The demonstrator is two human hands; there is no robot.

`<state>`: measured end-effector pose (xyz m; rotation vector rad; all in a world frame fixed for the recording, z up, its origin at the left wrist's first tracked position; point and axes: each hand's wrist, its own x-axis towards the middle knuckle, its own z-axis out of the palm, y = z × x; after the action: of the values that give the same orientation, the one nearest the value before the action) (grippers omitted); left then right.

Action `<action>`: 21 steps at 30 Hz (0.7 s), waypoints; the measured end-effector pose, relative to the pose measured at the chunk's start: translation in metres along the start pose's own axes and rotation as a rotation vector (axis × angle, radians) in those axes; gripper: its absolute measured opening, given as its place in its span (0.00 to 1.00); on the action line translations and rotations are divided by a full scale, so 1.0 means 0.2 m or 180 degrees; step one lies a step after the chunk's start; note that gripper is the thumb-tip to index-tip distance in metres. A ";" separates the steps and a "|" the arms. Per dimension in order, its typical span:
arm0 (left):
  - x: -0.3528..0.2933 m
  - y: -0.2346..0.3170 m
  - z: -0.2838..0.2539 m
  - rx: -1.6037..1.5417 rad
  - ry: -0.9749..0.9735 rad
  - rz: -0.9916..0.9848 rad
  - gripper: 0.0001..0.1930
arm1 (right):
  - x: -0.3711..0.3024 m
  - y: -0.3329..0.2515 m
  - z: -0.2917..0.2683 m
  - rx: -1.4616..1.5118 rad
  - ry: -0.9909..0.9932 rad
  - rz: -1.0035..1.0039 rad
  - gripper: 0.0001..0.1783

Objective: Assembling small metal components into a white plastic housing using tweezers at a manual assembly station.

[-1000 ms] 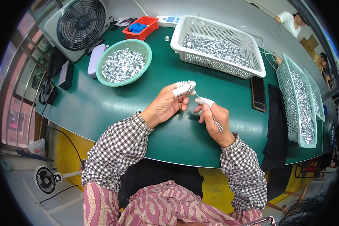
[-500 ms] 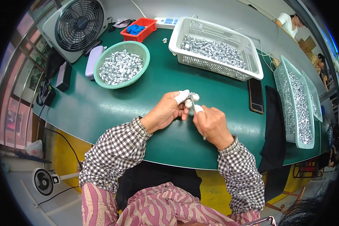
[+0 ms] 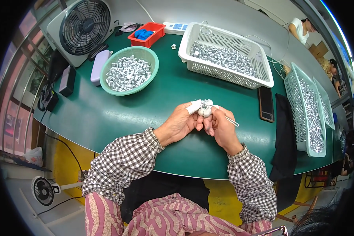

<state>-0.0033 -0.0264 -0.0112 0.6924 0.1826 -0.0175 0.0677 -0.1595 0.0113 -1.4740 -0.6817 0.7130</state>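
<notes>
Head view: my left hand [image 3: 179,125] and right hand [image 3: 221,128] meet over the green table [image 3: 106,118], fingertips touching. Left fingers, wrapped in white tape, pinch a small silvery part [image 3: 205,107]. Right hand is closed round a thin metal tool [image 3: 231,121], beside the part. Green bowl [image 3: 147,57] and white basket [image 3: 259,59] of similar parts sit well apart, beyond.

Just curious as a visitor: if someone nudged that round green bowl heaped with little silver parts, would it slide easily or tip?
The green bowl looks wide and low, so probably hard to tip. Its heap of silver parts likely makes it heavy. Loose pieces might shift or spill.
</notes>
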 end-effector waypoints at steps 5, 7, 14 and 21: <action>0.00 0.01 -0.01 -0.0039 -0.0139 0.0107 0.14 | 0.02 0.00 -0.01 0.0665 -0.0144 0.0198 0.11; 0.00 0.02 -0.02 0.0030 -0.0193 0.0112 0.14 | 0.02 0.02 -0.03 0.0800 -0.0162 0.0242 0.11; 0.00 0.04 -0.04 0.0190 -0.0022 -0.0079 0.17 | 0.01 0.04 -0.10 -0.4247 -0.0191 -0.2844 0.11; 0.00 0.03 -0.02 0.0285 -0.0238 -0.0131 0.18 | -0.01 0.07 -0.07 -0.3986 -0.0036 -0.2738 0.11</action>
<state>-0.0030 -0.0188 -0.0115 0.7761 0.1249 -0.0913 0.0774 -0.1692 -0.0034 -1.9659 -1.7972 -0.5171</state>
